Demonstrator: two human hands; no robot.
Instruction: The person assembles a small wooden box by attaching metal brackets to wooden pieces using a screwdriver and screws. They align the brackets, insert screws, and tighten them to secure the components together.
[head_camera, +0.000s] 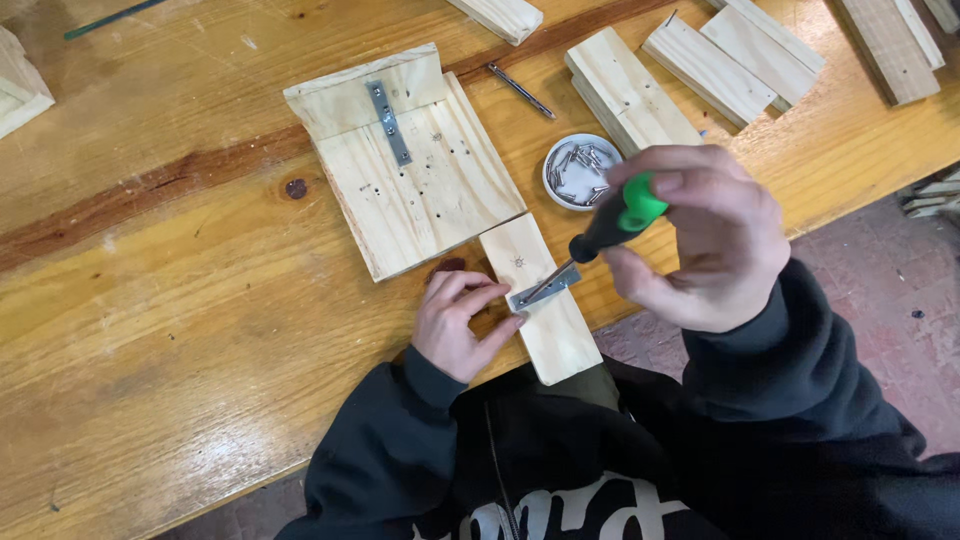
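My right hand (700, 240) grips a screwdriver (610, 225) with a black and green handle, its tip down on a small metal bracket (545, 287). The bracket lies across the left edge of a narrow pale wood block (545, 330) at the table's near edge. My left hand (460, 320) rests on the table beside the block, fingers pressing the bracket's end and the block's side. Just beyond lies a wider wood board (420, 180) with a flat metal strip (388, 122) screwed across its joint.
A small white dish of screws (580, 172) sits just beyond my right hand. A loose long bit or nail (520, 90) lies behind the board. Several wood blocks (700, 70) are stacked at the far right. The table edge (850, 190) drops to a reddish floor.
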